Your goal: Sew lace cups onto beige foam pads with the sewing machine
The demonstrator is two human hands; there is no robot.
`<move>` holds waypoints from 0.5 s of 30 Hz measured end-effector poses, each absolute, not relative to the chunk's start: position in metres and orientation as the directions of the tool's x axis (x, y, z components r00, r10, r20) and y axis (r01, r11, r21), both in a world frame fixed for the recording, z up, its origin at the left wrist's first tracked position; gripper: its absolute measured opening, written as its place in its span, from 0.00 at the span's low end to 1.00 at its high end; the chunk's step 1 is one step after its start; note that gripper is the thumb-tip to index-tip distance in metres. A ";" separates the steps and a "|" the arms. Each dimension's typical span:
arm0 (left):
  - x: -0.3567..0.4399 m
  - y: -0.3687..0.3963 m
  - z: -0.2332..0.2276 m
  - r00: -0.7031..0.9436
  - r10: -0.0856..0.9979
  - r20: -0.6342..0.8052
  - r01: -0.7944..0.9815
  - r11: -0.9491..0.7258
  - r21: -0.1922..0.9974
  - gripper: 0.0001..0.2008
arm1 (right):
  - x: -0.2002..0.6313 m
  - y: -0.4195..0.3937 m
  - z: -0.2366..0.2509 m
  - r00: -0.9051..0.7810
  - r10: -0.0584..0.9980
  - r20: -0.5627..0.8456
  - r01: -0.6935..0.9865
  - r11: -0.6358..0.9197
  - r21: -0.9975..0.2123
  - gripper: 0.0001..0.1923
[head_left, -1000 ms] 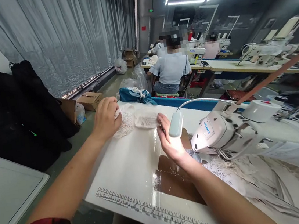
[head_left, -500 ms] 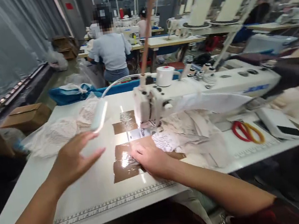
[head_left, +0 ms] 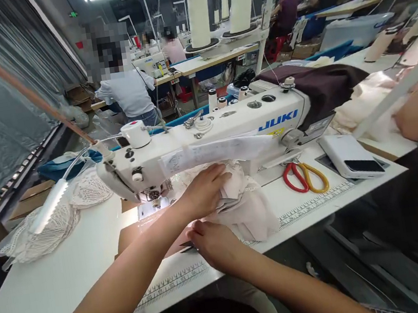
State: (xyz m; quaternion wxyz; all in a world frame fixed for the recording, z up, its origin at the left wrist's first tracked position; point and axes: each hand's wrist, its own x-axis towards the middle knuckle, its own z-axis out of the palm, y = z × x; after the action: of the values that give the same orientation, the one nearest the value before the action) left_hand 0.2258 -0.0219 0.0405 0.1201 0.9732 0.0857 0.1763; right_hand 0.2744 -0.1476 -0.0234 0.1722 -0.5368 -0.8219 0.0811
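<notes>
Both hands on pale fabric at sewing machine.

Nearest us, R hand (head_left: 215,243) lies palm-down at table (head_left: 50,298) front edge, by the printed ruler strip (head_left: 179,280); fingers together, tips touching the lower-left edge of the pale fabric pile (head_left: 249,208). Whether they pinch it, we cannot tell. Just beyond, L hand (head_left: 202,191) rests on top of the pile, fingers curled and pressing into the cloth, directly under the arm of the white JUKI machine (head_left: 220,129). Pile sits on table in front of machine. R of it: red/yellow scissors (head_left: 305,174), then white box (head_left: 351,154). L side: lit lamp bar (head_left: 48,205) over lace pieces (head_left: 47,226). Far bkgd: seated person (head_left: 128,92) at another table.
</notes>
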 end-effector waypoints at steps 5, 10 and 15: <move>0.247 -0.014 0.043 0.910 0.184 0.371 0.069 -0.951 0.302 0.25 | 0.281 -0.147 -0.029 -0.427 0.867 0.257 0.825 0.490 -0.280 0.11; 0.259 -0.015 0.040 0.863 0.269 0.427 0.109 -0.926 0.362 0.19 | 0.278 -0.146 -0.025 -0.434 0.863 0.260 0.809 0.500 -0.309 0.15; 0.249 -0.023 0.038 0.744 0.175 0.645 -0.003 -0.964 0.265 0.17 | 0.278 -0.148 -0.018 -0.383 0.904 0.187 0.810 0.427 -0.401 0.25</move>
State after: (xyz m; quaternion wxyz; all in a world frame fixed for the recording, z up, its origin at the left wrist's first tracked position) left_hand 0.2486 -0.0232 0.0380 0.1255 0.9254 0.0463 0.3546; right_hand 0.2781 -0.1479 -0.0183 0.1916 -0.5211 -0.8226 0.1226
